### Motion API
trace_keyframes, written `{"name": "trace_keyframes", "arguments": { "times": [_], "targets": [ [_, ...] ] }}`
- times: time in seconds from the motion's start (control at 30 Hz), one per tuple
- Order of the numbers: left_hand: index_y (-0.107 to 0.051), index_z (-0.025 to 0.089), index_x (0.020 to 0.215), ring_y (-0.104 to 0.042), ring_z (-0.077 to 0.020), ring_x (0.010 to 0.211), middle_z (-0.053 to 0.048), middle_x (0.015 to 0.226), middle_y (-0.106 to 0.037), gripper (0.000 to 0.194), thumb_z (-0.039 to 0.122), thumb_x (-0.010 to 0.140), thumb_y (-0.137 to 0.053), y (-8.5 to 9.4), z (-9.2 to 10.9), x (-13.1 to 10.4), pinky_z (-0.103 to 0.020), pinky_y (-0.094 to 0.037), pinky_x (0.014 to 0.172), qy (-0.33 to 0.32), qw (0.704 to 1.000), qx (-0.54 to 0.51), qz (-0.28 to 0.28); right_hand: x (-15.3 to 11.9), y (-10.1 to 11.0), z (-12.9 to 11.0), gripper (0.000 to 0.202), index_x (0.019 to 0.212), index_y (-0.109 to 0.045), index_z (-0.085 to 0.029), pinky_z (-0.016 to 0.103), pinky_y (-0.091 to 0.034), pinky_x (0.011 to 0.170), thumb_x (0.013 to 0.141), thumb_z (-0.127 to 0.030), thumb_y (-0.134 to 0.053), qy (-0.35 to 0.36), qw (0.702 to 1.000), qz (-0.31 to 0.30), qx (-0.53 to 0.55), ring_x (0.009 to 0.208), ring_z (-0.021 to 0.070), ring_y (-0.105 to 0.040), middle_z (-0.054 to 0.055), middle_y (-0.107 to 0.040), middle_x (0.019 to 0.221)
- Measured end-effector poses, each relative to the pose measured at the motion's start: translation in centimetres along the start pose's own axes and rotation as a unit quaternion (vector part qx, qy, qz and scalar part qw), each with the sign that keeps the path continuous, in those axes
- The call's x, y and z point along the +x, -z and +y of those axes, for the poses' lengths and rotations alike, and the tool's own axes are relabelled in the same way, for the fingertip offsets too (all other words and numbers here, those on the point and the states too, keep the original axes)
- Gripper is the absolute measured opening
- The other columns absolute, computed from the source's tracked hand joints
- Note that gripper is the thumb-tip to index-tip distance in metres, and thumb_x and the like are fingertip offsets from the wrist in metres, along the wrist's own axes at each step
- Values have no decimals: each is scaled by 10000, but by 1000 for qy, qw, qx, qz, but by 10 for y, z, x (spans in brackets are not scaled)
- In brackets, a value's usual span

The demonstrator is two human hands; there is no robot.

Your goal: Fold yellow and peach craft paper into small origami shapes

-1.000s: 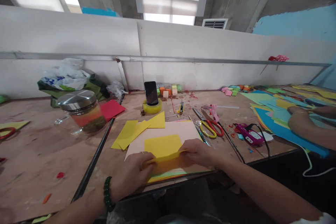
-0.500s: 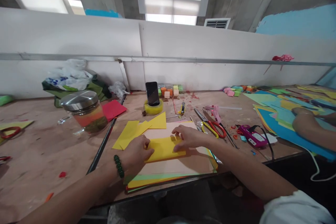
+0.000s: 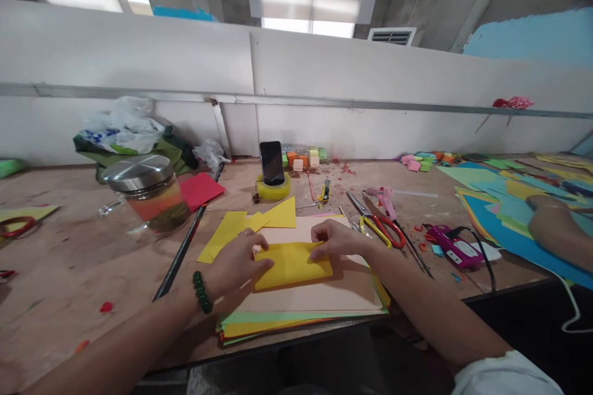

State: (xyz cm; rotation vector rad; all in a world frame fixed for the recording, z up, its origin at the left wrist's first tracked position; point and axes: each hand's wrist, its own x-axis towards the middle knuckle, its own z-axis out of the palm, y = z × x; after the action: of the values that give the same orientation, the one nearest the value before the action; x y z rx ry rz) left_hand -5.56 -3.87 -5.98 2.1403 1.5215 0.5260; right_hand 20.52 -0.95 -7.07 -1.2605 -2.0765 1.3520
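Note:
A rectangular piece of yellow paper (image 3: 293, 268) lies between my hands, over a stack of coloured sheets (image 3: 315, 302) with a pale pink one on top. My left hand (image 3: 238, 259) pinches its upper left edge, thumb on the near face and fingers behind. At the upper right edge, my right hand (image 3: 336, 239) pinches the paper between thumb and curled fingers. The paper's top edge is lifted or curled a little toward me. Just behind sit other yellow paper pieces (image 3: 227, 231), partly overlapping the stack.
Scissors (image 3: 375, 222), a pink glue gun (image 3: 383, 200) and a purple power strip (image 3: 454, 247) lie to the right. A phone (image 3: 271, 163) stands on a tape roll (image 3: 273, 188) behind. At left is a glass tea jar (image 3: 157, 203). Another person's hand (image 3: 556, 225) rests far right.
My right hand's fingers have closed from a looser spread into a pinch on the paper's top edge. My left hand stays at the left end. The view has shifted slightly.

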Motion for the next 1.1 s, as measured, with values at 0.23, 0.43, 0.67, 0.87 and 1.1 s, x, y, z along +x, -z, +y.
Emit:
{"name": "trace_keyframes", "arguments": {
  "times": [0.23,0.43,0.67,0.87,1.1],
  "targets": [
    [-579,167,1118,-617,-225,824,-53,919,-640,684,407,517,-797,3,-13,16,-346,-519,709,20,948,-311,-70,0,0,2,478,562,-458,-179,211,-226,467,543,-498,-813,59,993,89,56,520,67,-327,-73,-404,545],
    [-631,150,731,-555,-142,631,0,677,-616,346,432,598,-780,-7,-11,10,-243,-454,568,-8,916,-398,-58,4,-4,7,405,621,-516,-183,213,-283,476,565,-453,-813,61,984,149,79,532,84,-407,-58,-465,582],
    [-561,152,556,-412,-93,514,40,525,-477,327,436,633,-703,-8,-10,9,-219,-326,488,16,925,-379,-17,3,-7,7,441,840,-612,-188,264,-494,589,542,-407,-851,34,957,168,234,639,149,-645,-4,-682,725],
    [-560,157,544,-403,-97,509,34,519,-471,333,457,642,-664,-7,-5,6,-227,-316,488,22,935,-355,-11,3,-8,7,447,880,-625,-185,273,-533,613,557,-378,-866,52,940,197,272,637,149,-675,-5,-712,714],
    [-540,172,528,-396,-99,495,40,497,-448,356,488,659,-638,-3,-1,4,-221,-324,454,8,944,-331,5,2,-9,0,384,796,-635,-193,291,-563,628,564,-387,-872,90,930,206,290,644,156,-676,-10,-709,714]
  ]
}}
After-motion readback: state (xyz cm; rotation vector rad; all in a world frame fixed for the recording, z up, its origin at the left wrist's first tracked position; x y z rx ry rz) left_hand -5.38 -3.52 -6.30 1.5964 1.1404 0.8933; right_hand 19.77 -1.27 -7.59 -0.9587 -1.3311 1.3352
